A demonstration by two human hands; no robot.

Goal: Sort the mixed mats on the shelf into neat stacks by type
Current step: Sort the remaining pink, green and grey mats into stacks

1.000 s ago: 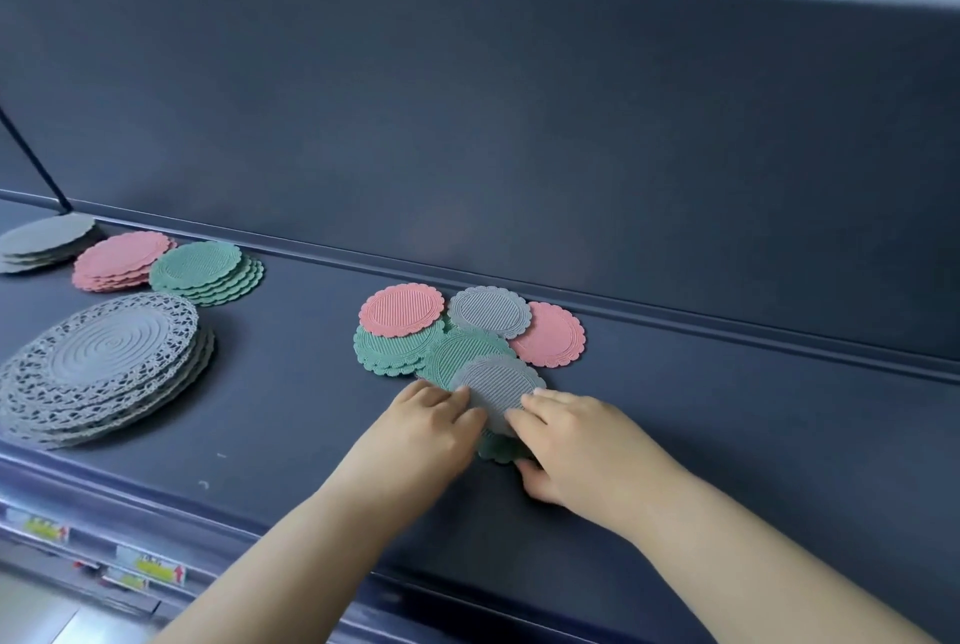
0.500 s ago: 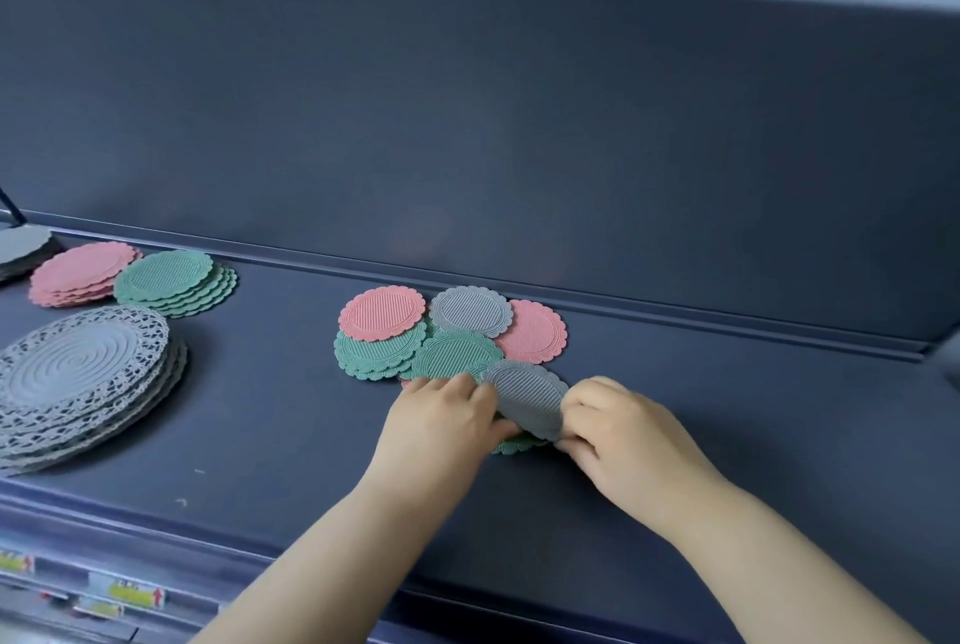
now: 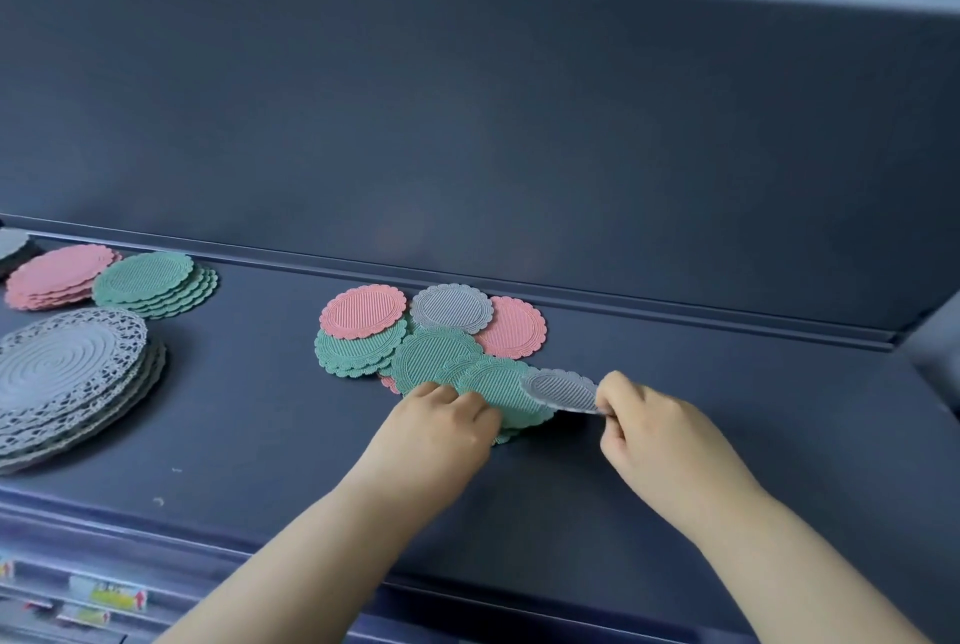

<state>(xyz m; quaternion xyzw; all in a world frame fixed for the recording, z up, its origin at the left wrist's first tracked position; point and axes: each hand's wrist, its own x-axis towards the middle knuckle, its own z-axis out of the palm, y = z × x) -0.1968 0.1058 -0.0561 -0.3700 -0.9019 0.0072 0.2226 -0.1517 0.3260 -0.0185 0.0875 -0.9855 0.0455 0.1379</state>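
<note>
Right hand [image 3: 670, 441] pinching grey mat [image 3: 561, 390] by its rim, mid-shelf; looks light, floppy. Left hand [image 3: 441, 430] pressing green mats [image 3: 498, 383], fingers flat.

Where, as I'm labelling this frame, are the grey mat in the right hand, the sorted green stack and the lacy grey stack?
grey mat [image 3: 558, 390]: head view, centre of its ribbed face.
green stack [image 3: 143, 277]: head view, centre of top mat.
lacy grey stack [image 3: 57, 364]: head view, spiral centre of top mat.
</note>
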